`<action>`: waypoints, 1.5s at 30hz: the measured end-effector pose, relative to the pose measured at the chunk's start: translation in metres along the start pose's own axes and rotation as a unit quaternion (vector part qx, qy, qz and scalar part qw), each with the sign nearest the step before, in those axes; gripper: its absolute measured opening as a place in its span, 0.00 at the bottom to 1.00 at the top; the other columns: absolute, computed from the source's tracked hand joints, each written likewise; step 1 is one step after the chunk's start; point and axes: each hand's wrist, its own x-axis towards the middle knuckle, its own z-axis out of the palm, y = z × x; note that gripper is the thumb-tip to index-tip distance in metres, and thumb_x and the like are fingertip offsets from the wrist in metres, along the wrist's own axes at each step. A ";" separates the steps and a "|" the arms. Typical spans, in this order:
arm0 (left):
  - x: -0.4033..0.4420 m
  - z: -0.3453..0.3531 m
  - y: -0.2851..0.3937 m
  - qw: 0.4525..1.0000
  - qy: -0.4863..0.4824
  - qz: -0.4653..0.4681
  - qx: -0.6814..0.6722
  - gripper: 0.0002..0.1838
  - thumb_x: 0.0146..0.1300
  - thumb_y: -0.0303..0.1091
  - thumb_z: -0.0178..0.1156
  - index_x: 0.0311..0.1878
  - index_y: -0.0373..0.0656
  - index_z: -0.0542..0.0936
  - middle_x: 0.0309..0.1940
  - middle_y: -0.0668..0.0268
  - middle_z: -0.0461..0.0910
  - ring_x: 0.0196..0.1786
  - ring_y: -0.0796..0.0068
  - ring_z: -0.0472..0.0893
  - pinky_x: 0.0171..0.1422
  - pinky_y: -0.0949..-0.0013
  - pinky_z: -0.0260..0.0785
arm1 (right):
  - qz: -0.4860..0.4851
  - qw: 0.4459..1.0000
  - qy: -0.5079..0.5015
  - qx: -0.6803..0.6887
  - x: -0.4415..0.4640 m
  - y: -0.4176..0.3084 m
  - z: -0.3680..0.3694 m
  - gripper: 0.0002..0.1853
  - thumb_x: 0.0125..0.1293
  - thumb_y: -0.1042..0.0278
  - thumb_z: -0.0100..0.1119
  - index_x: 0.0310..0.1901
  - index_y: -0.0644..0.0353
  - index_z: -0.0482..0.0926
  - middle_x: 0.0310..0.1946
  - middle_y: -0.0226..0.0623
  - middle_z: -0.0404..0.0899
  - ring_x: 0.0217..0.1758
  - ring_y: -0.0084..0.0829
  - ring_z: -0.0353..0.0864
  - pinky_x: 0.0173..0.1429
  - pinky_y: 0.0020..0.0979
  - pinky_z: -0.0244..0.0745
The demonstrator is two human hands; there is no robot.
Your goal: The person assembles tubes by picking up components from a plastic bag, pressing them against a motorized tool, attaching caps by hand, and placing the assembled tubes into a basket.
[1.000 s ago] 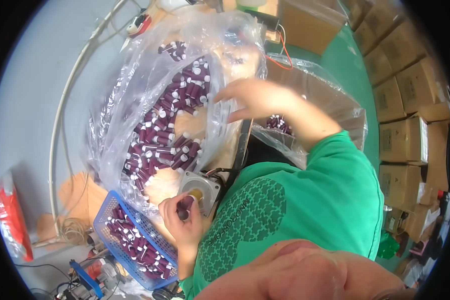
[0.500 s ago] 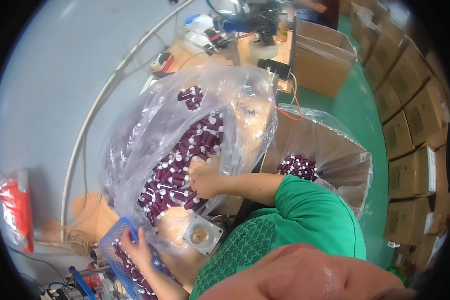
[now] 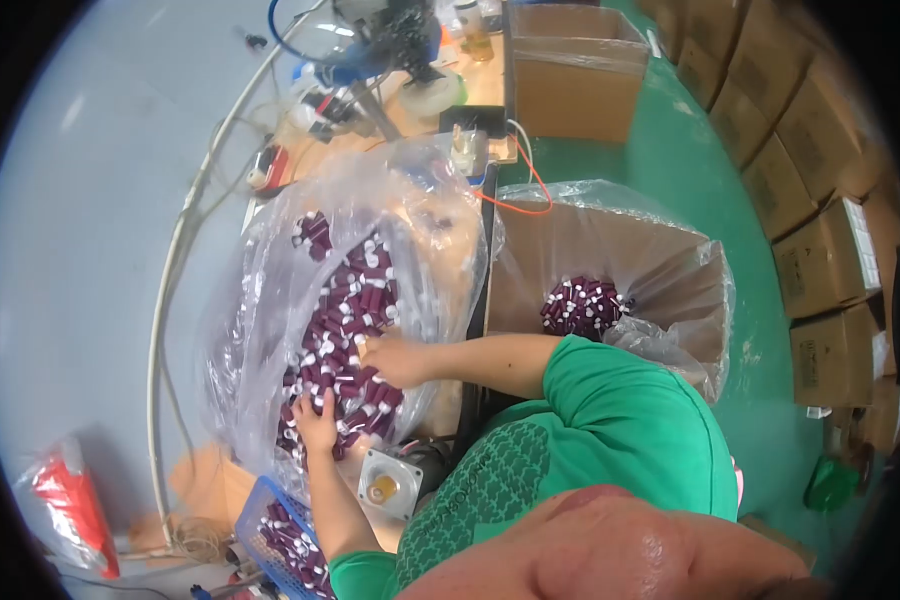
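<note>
A large heap of small dark purple cylinders with white ends [image 3: 355,300] lies in an opened clear plastic bag [image 3: 240,300] on the workbench. My left hand [image 3: 316,425] rests at the near left side of the heap, its thumb and fingers apart and touching the pieces. Reaching in from the right, my right hand [image 3: 395,362] is at the heap's middle; its fingertips are partly hidden among the pieces. Below my left forearm, a blue plastic basket [image 3: 255,520] holds more of the same cylinders. A square metal plate with a round centre [image 3: 383,487] sits close to my body.
To the right stands a plastic-lined carton [image 3: 670,250] with more purple cylinders. Another carton [image 3: 570,95] is farther back. Cables and equipment [image 3: 400,60] occupy the bench's far end. Stacked cardboard boxes [image 3: 820,250] line the right side. A red bag [image 3: 70,510] is at left.
My left hand has moved from over the blue basket up to the heap. My right hand stays in the heap. The camera view has shifted.
</note>
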 end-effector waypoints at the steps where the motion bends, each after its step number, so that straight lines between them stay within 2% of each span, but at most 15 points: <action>1: -0.013 -0.001 0.007 1.000 0.010 -0.003 -0.006 0.35 0.62 0.58 0.58 0.62 0.40 0.71 0.62 0.43 0.64 0.64 0.43 0.67 0.67 0.54 0.61 | 0.025 1.000 0.017 0.000 -0.002 -0.006 -0.008 0.18 0.55 0.68 0.60 0.50 0.55 0.77 0.45 0.45 0.75 0.55 0.46 0.72 0.62 0.45 0.61; 8: -0.089 -0.012 0.037 0.989 0.079 0.030 -0.122 0.21 0.65 0.44 0.57 0.53 0.39 0.71 0.48 0.50 0.72 0.51 0.54 0.74 0.56 0.61 0.65 | 0.036 0.978 0.067 0.193 -0.003 -0.019 -0.022 0.19 0.58 0.72 0.63 0.52 0.57 0.72 0.40 0.39 0.78 0.44 0.31 0.76 0.46 0.31 0.68; 13: -0.126 -0.049 0.072 0.941 0.195 -0.026 -0.276 0.12 0.67 0.36 0.55 0.47 0.40 0.71 0.36 0.56 0.78 0.42 0.63 0.79 0.48 0.67 0.69 | 0.043 0.880 0.040 0.470 -0.006 -0.073 -0.041 0.21 0.60 0.75 0.65 0.54 0.58 0.68 0.36 0.34 0.79 0.35 0.20 0.79 0.34 0.21 0.73; 14: -0.136 -0.081 0.089 0.926 0.078 -0.166 -0.330 0.15 0.69 0.38 0.54 0.52 0.40 0.66 0.37 0.58 0.76 0.36 0.69 0.78 0.42 0.68 0.69 | 0.058 0.871 0.042 0.486 -0.007 -0.095 -0.046 0.22 0.60 0.75 0.66 0.54 0.59 0.68 0.38 0.36 0.80 0.39 0.22 0.81 0.38 0.22 0.75; 16: -0.147 -0.052 0.062 0.874 0.155 -0.076 -0.454 0.16 0.70 0.35 0.53 0.54 0.39 0.63 0.38 0.60 0.74 0.31 0.72 0.76 0.37 0.70 0.68 | 0.026 0.837 0.012 0.546 -0.017 -0.136 -0.053 0.21 0.58 0.75 0.67 0.52 0.59 0.70 0.39 0.36 0.81 0.42 0.24 0.82 0.45 0.23 0.76; 19: -0.169 -0.076 0.072 0.829 0.075 -0.098 -0.546 0.15 0.66 0.26 0.57 0.53 0.35 0.66 0.40 0.62 0.74 0.35 0.76 0.78 0.42 0.74 0.72 | -0.194 0.950 -0.039 0.243 -0.030 -0.161 -0.066 0.22 0.53 0.74 0.70 0.50 0.57 0.74 0.39 0.34 0.82 0.41 0.26 0.83 0.53 0.32 0.76; 22: -0.182 -0.092 0.067 0.920 0.124 -0.010 -0.372 0.13 0.61 0.25 0.63 0.47 0.33 0.72 0.43 0.61 0.77 0.39 0.76 0.80 0.46 0.74 0.74 | -0.298 0.942 -0.026 0.151 -0.030 -0.160 -0.057 0.23 0.48 0.72 0.73 0.48 0.55 0.76 0.39 0.30 0.83 0.41 0.30 0.83 0.60 0.42 0.72; 23: -0.190 -0.101 0.075 0.808 0.086 -0.138 -0.566 0.12 0.55 0.21 0.68 0.41 0.33 0.76 0.46 0.59 0.79 0.42 0.75 0.81 0.49 0.74 0.74 | -0.310 0.939 -0.022 0.146 -0.029 -0.159 -0.056 0.24 0.47 0.70 0.73 0.48 0.54 0.76 0.40 0.28 0.83 0.41 0.32 0.83 0.61 0.46 0.70; 32: -0.203 -0.141 0.113 0.773 0.071 -0.002 -0.630 0.17 0.57 0.13 0.60 0.49 0.36 0.73 0.47 0.59 0.78 0.48 0.76 0.79 0.51 0.74 0.74 | -0.331 0.920 -0.096 0.187 -0.018 -0.152 -0.061 0.22 0.50 0.74 0.71 0.48 0.56 0.76 0.40 0.34 0.83 0.42 0.34 0.83 0.57 0.41 0.73; 35: -0.200 -0.139 0.123 0.819 -0.005 -0.018 -0.573 0.17 0.58 0.17 0.61 0.50 0.38 0.74 0.44 0.62 0.78 0.44 0.75 0.79 0.47 0.73 0.74 | -0.193 0.909 -0.217 0.300 -0.014 -0.143 -0.076 0.17 0.55 0.79 0.65 0.47 0.60 0.74 0.43 0.40 0.81 0.46 0.32 0.82 0.54 0.34 0.73; 38: -0.193 -0.144 0.135 0.918 -0.095 0.034 -0.384 0.17 0.55 0.16 0.61 0.50 0.38 0.76 0.43 0.61 0.80 0.44 0.75 0.81 0.49 0.72 0.75 | -0.057 0.895 0.001 0.443 -0.017 -0.121 -0.075 0.13 0.59 0.84 0.56 0.46 0.62 0.72 0.42 0.38 0.78 0.44 0.27 0.79 0.51 0.29 0.73; 39: -0.191 -0.142 0.138 0.932 -0.054 0.061 -0.354 0.18 0.53 0.16 0.62 0.49 0.41 0.78 0.40 0.62 0.79 0.40 0.74 0.81 0.46 0.73 0.75 | -0.034 0.886 0.055 0.458 -0.016 -0.108 -0.074 0.12 0.61 0.85 0.52 0.46 0.62 0.72 0.41 0.36 0.77 0.42 0.25 0.78 0.49 0.27 0.73; 41: -0.191 -0.140 0.140 0.938 -0.046 0.078 -0.333 0.19 0.52 0.17 0.63 0.49 0.42 0.78 0.38 0.62 0.78 0.39 0.72 0.81 0.44 0.72 0.76 | 0.007 0.919 0.055 0.390 -0.004 -0.072 -0.074 0.11 0.62 0.84 0.50 0.45 0.62 0.72 0.36 0.30 0.73 0.35 0.21 0.73 0.43 0.24 0.72; 42: -0.190 -0.140 0.141 0.942 -0.042 0.088 -0.321 0.20 0.51 0.17 0.64 0.49 0.42 0.78 0.37 0.62 0.77 0.38 0.71 0.81 0.43 0.72 0.76 | 0.007 0.974 0.087 0.211 0.003 -0.057 -0.067 0.08 0.62 0.80 0.53 0.42 0.60 0.75 0.35 0.29 0.74 0.34 0.20 0.72 0.41 0.22 0.70; 45: -0.196 -0.123 0.141 0.942 0.030 0.075 -0.325 0.16 0.54 0.21 0.66 0.46 0.39 0.76 0.37 0.61 0.77 0.38 0.73 0.80 0.44 0.72 0.75 | 0.058 0.998 0.008 0.039 0.021 -0.049 -0.046 0.06 0.61 0.74 0.58 0.40 0.58 0.79 0.35 0.33 0.78 0.37 0.28 0.77 0.42 0.27 0.72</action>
